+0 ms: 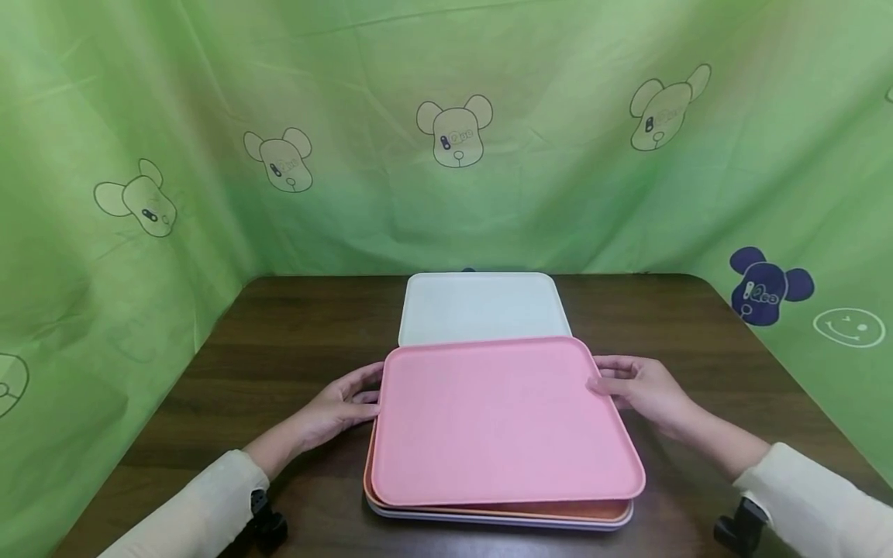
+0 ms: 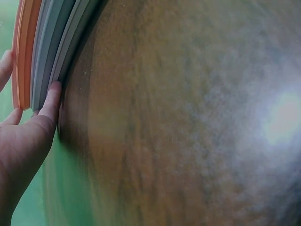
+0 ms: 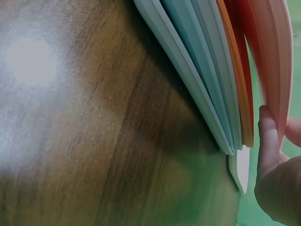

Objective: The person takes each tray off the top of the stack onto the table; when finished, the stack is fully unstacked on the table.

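A pink rectangular tray [image 1: 502, 422] lies tilted over a stack, its right side raised. My right hand [image 1: 638, 387] pinches its right edge between thumb and fingers; in the right wrist view a gap shows between the pink tray [image 3: 275, 61] and the trays below. Under it come an orange tray [image 3: 237, 94] and several pale blue and grey trays [image 3: 207, 66]. At the stack's left side, my left hand [image 1: 338, 407] touches the tray edges with extended fingers. The left wrist view has its fingertips against the orange tray [image 2: 24, 61] and the grey rims [image 2: 70, 37].
A white tray [image 1: 484, 306] lies behind the stack, its near edge overlapped by the pink one. Everything rests on a dark brown wooden table [image 1: 300, 333]. Green cloth [image 1: 349, 217] with cartoon bear heads hangs around the back and sides.
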A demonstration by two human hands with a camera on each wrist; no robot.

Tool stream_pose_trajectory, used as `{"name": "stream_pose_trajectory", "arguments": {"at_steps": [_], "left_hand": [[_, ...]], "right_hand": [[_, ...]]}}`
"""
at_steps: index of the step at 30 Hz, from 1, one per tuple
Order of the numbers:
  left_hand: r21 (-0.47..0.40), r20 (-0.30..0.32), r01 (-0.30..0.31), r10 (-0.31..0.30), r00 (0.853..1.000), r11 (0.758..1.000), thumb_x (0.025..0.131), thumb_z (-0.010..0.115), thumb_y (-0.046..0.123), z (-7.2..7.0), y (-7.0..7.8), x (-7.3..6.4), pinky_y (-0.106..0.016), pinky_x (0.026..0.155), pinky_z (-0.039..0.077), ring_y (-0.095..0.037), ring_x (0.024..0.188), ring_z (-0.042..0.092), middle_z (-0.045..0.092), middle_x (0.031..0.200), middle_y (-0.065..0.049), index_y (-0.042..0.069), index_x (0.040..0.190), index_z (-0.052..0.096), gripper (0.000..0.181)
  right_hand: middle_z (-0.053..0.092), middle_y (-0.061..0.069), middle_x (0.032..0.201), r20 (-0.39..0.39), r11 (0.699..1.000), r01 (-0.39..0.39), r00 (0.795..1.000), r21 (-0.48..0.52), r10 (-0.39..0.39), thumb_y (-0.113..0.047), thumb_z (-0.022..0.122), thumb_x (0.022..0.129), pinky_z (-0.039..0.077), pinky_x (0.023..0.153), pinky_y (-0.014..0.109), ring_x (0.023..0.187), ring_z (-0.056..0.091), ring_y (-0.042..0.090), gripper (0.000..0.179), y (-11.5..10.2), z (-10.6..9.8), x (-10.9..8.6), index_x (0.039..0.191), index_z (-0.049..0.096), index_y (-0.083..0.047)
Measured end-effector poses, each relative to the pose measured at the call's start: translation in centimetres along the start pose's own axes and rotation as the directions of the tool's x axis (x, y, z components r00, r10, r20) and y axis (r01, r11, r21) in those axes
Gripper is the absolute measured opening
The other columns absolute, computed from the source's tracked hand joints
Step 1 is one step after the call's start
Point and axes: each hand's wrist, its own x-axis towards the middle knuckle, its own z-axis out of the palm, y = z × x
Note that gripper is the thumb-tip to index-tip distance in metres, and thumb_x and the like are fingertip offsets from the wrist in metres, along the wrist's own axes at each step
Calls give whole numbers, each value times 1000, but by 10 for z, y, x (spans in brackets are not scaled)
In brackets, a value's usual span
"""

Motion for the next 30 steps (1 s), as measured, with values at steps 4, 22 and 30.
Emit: {"name": "stream_pose_trajectory", "arguments": {"at_steps": [4,22,30], "left_hand": [[-2,-3,1,-1,1000,1000,91,67,5,-1,0,0,-36,99,44,-35,136,34,17,157,-17,5,154,21,78],[-17,10,-8,8,1000,1000,86,70,0,1,-2,0,-39,96,47,-35,135,36,19,157,-16,5,153,23,82],[9,14,-11,10,1000,1000,87,70,1,-1,-2,1,-39,97,46,-36,136,34,20,157,-15,7,154,22,83]], "right_hand": [[69,16,108,-5,1000,-13,1000,-28,13,-20,69,92,57,69,37,83,69,18,60,0,-2,1,135,46,15],[68,21,107,-62,992,-56,997,-117,49,-20,65,94,57,68,37,84,68,20,55,6,-9,4,134,48,13],[71,6,94,-76,994,-60,996,-93,53,-19,65,94,56,65,36,78,66,14,50,7,-15,9,129,52,14]]}}
